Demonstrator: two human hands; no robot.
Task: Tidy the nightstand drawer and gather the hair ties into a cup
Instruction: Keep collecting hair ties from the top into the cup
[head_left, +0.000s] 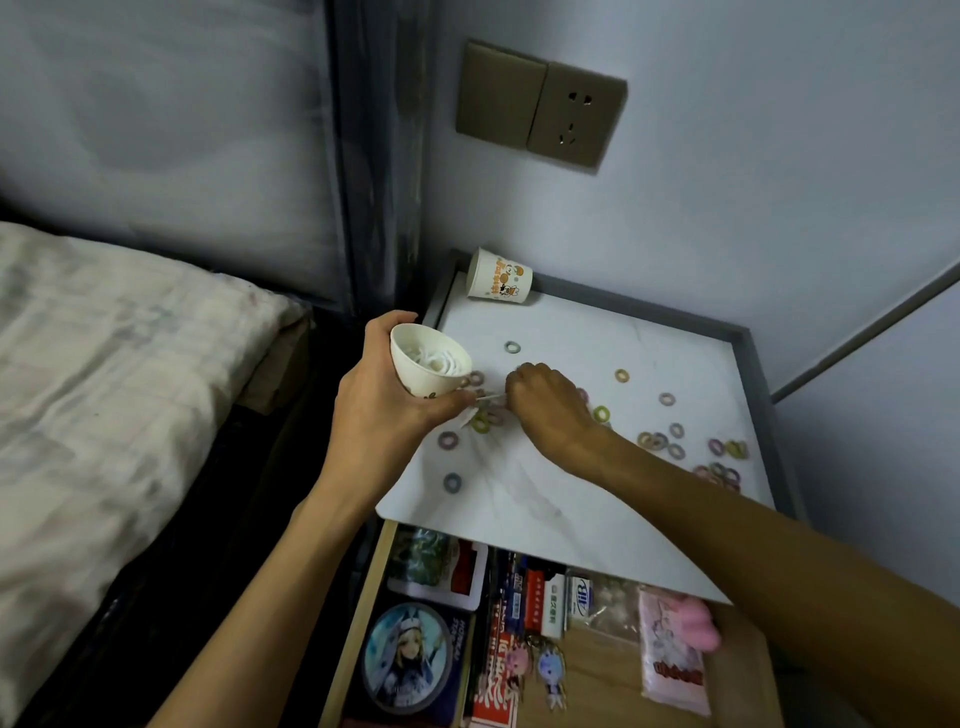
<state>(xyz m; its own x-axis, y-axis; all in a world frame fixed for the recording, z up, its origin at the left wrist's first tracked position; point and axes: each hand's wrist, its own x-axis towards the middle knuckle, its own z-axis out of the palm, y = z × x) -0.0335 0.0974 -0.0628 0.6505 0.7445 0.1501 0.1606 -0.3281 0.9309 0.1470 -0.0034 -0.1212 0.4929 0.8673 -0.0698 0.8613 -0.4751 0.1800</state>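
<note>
left hand: your left hand (379, 405) wraps the white cup (423, 374) from below and tips its mouth toward 3 o'clock, so the other hand has a short reach into it.
right hand: your right hand (550, 405), fingers curled, pinches a thin white strand (491, 398) just beside the cup's lower rim; likely a hair tie, but too small to be sure.
cup: held over the 9 o'clock edge of the nightstand top (597, 499), with pale ties inside.
hair ties: loose hair ties (660, 440) lie across the top from 9 to 4 o'clock, thickest toward 4.
spare cup: a printed cup (498, 280) lies on its side at the 11 o'clock corner.
drawer: the drawer (608, 675) stands open at 6 o'clock, packed with cards and packets.
progress: my judgement is mid-gathering; most ties are not yet collected.
</note>
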